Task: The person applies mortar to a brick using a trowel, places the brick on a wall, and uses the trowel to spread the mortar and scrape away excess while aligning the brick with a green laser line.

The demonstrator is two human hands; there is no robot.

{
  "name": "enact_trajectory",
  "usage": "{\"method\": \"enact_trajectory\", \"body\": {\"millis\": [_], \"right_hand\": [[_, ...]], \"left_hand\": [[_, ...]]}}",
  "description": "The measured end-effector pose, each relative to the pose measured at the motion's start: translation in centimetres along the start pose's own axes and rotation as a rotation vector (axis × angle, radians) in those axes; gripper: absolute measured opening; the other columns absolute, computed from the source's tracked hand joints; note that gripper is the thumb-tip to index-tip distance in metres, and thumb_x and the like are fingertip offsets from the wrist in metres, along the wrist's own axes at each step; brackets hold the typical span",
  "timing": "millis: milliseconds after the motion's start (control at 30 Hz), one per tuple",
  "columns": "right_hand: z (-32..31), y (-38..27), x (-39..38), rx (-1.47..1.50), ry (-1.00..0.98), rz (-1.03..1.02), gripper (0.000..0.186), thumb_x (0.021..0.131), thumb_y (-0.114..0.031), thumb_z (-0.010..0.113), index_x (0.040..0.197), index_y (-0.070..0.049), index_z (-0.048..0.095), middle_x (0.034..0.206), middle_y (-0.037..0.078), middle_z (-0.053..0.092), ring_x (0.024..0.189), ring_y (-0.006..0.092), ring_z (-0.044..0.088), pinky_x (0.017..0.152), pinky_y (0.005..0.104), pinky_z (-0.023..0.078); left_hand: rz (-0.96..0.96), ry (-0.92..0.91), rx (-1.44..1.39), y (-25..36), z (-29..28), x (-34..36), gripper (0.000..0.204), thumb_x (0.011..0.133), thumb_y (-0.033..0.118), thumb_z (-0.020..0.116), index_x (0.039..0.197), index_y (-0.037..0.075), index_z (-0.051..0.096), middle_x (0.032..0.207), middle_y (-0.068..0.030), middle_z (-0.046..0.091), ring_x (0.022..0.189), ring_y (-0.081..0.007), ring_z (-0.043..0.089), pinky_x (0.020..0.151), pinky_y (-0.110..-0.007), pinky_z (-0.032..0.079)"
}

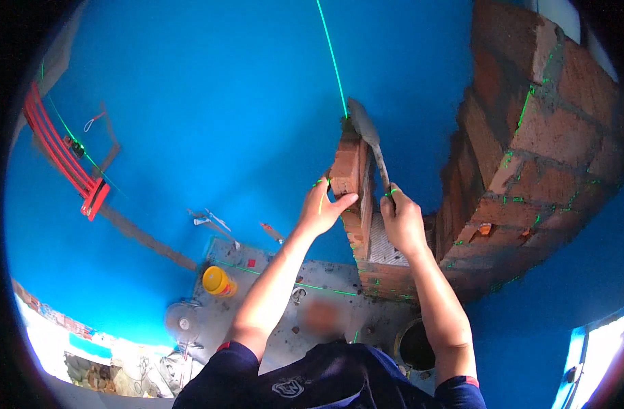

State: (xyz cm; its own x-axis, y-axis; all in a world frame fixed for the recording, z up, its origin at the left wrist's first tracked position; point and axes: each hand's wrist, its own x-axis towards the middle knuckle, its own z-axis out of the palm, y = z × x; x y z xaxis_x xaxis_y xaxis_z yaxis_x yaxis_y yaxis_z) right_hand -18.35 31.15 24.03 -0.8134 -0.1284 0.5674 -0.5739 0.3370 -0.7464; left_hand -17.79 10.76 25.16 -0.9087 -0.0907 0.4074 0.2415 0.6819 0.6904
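Against the bright blue wall [209, 95], at the free end of a low run of red brickwork, we see our two hands at work on the topmost brick [348, 167]. Our left hand [320, 208] is closed on that brick from the left, the thumb pressed across its near face and the fingers wrapped behind it; the brick stands on the courses below it, at the very end of the stack. Our right hand [402, 221] is closed around the handle of a trowel [368, 136], whose grey blade points upward and lies along the right side and top of the same brick, touching it. Below the hands the narrow brick stack [361, 232] steps down to a wider base course. To the right, well apart from the hands, stands a taller brick wall [530, 143] with grey mortar joints, curving in the lens. A thin green laser line [332, 58] runs down the blue wall to the top of the brick, and green flecks of the same light fall across the brickwork and along the grey floor [325, 276]. On that floor to the left sits a yellow container [217, 280], and near our right elbow a dark round bucket [415, 344]. A red level [63, 153] leans against the blue wall far to the left.
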Motion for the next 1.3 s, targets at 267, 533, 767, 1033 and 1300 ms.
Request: {"method": "enact_trajectory", "body": {"millis": [267, 533, 767, 1033, 1300], "right_hand": [[2.8, -0.5, 0.4, -0.112, -0.007, 0.123, 0.037, 0.09, -0.01, 0.053, 0.121, 0.011, 0.052, 0.101, 0.031, 0.06, 0.094, 0.0425, 0.061, 0.075, 0.043, 0.05], [0.2, -0.9, 0.3, -0.198, -0.057, 0.23, 0.035, 0.086, -0.01, 0.056, 0.116, 0.007, 0.058, 0.097, 0.031, 0.061, 0.094, 0.042, 0.061, 0.078, 0.0432, 0.05], [-2.3, -0.9, -1.4, -0.174, -0.046, 0.309, 0.035, 0.086, -0.014, 0.058, 0.115, 0.006, 0.059, 0.094, 0.03, 0.062, 0.091, 0.0417, 0.062, 0.075, 0.0429, 0.05], [-1.0, 2.5, -5.6, -0.121, 0.255, 0.213, 0.026, 0.091, -0.019, 0.058, 0.105, 0.003, 0.057, 0.089, 0.024, 0.061, 0.078, 0.0407, 0.06, 0.069, 0.0415, 0.048], [3.0, 11.1, -7.6, 0.1, 0.198, 0.51, 0.046, 0.094, -0.043, 0.055, 0.077, 0.0, 0.048, 0.058, 0.011, 0.044, 0.056, 0.017, 0.04, 0.054, 0.0356, 0.038]], "left_hand": [[-0.023, 0.002, 0.008, 0.6, -0.5, -0.2, 0.061, 0.076, 0.045, 0.075, 0.095, -0.009, 0.054, 0.097, -0.026, 0.062, 0.091, -0.0343, 0.062, 0.077, -0.041, 0.048], [-0.039, -0.049, 0.004, 0.5, -0.3, 0.1, 0.059, 0.077, 0.041, 0.075, 0.102, -0.009, 0.055, 0.104, -0.0247, 0.061, 0.097, -0.0328, 0.062, 0.082, -0.04, 0.049], [-0.028, 0.001, -0.036, 0.4, -0.1, 0.1, 0.048, 0.077, 0.027, 0.077, 0.109, -0.002, 0.057, 0.107, -0.016, 0.066, 0.101, -0.0247, 0.063, 0.086, -0.036, 0.048], [-0.017, 0.024, -0.124, -1.0, 0.3, 0.0, 0.049, 0.075, 0.034, 0.078, 0.103, -0.001, 0.058, 0.103, -0.0183, 0.066, 0.099, -0.0313, 0.063, 0.083, -0.038, 0.049], [-0.114, -0.008, -0.296, -2.9, -1.2, -4.9, 0.072, 0.083, 0.016, 0.071, 0.14, -0.004, 0.032, 0.14, -0.023, 0.043, 0.131, -0.0273, 0.042, 0.108, -0.037, 0.033]]}}
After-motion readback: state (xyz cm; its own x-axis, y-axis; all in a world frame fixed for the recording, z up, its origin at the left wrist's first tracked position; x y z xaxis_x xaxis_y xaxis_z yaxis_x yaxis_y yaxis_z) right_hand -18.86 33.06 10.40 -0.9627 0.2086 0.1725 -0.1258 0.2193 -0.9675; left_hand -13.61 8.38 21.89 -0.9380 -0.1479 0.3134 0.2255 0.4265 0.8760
